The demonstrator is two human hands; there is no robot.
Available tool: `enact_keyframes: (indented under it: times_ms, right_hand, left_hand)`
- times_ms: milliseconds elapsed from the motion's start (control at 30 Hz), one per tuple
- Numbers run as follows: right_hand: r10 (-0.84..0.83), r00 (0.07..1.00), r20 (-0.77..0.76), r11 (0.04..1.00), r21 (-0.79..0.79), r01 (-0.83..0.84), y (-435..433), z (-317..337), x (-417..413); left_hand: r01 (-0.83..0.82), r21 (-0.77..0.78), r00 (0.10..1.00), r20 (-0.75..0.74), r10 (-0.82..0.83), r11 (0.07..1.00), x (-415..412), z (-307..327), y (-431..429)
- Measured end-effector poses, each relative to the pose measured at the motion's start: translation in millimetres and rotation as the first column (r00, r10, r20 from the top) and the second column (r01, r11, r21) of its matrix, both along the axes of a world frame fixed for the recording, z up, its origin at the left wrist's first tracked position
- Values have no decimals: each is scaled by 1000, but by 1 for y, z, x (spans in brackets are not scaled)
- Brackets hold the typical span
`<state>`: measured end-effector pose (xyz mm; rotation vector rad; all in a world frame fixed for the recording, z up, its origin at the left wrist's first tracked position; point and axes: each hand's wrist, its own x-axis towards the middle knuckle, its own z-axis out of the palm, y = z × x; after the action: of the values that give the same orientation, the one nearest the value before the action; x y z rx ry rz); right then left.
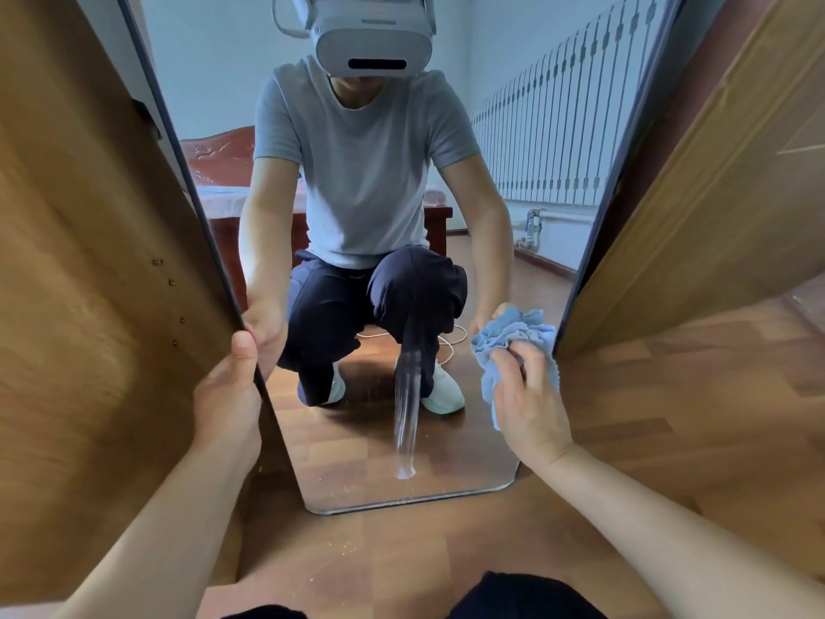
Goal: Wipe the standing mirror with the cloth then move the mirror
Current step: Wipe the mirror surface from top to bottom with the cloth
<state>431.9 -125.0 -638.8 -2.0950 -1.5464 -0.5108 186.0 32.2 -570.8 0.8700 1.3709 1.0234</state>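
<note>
A tall standing mirror (357,444) with a thin dark frame rests on the wooden floor straight ahead. It reflects a crouching person wearing a headset. My left hand (227,395) grips the mirror's left edge low down, thumb on the front. My right hand (529,399) is closed on a crumpled light blue cloth (513,335), pressed against the glass near the right edge. A whitish streak (407,422) runs down the lower middle of the glass and ends in a small blob.
A wooden cabinet side (89,283) stands close on the left of the mirror and a wooden panel (696,207) close on the right. Wood-pattern floor (402,556) lies in front, with small white specks. My dark trouser knees show at the bottom edge.
</note>
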Motion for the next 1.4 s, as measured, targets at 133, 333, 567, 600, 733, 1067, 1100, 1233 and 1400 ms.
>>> enact_keyframes:
  times_ms: [133,333,567,600,733,1067,1100,1233,1400]
  right_hand:
    - [102,994,-30,992,76,-100,22,7,-29]
    - [349,937,-5,932,104,-346,63,25,-83]
    - [558,822,110,830,-77,-553,106,17,-141]
    - [572,812,115,820,-92,-565,109,17,-148]
    - [576,805,144,817,-86,-570,113,19,-159]
    - [644,710,283,759,-128,-638,102,13,-143]
    - [646,704,296,757,-135,-639,100,12,-140]
    - [631,692,351,771,-184,-610,89,12,-122]
    - [564,736,374,820,-154,-551,73,5,-90]
  left_hand:
    - [-2,-15,1000,-12,2,1000,-4,-13,-1]
    - [-16,-60,999,-46,13,998,-5,-18,-1]
    - [70,-106,998,12,-69,992,-13,-27,-15]
    - [59,-108,998,9,-59,992,-13,-28,-15]
    - [17,-121,998,58,-10,992,-12,-30,-16]
    - [-31,-51,999,-25,30,998,-11,-35,-23]
    - [-34,-41,999,-31,32,999,-9,-36,-24]
    - [-25,-18,998,-49,25,1000,-6,-36,-28]
    - [-88,-24,993,-85,86,996,-1,-37,-26]
